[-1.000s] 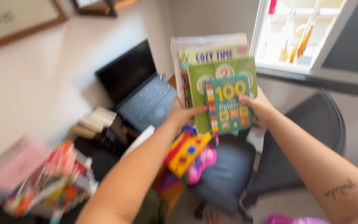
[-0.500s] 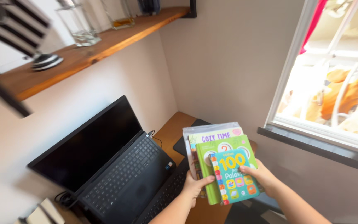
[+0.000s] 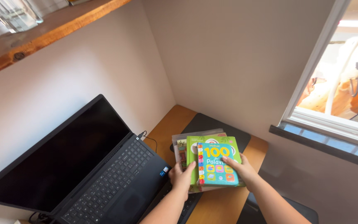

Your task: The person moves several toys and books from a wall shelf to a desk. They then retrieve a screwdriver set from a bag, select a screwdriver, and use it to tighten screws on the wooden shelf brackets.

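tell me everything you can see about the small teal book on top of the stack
The small teal book is the topmost and smallest of a stack of books, lying flat with its cover up. It looks like a thick glossy board book, with big yellow numerals, a grid of small coloured picture squares and a strip of coloured tabs down its left edge. It rests on a larger green book. The left hand grips the stack's near left corner, and the right hand lays fingers on the cover's right side. The stack sits over a wooden desk.

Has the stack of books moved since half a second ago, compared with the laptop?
Yes. The stack of books, held by the left hand and right hand, has come down toward the desk corner, right beside the laptop.
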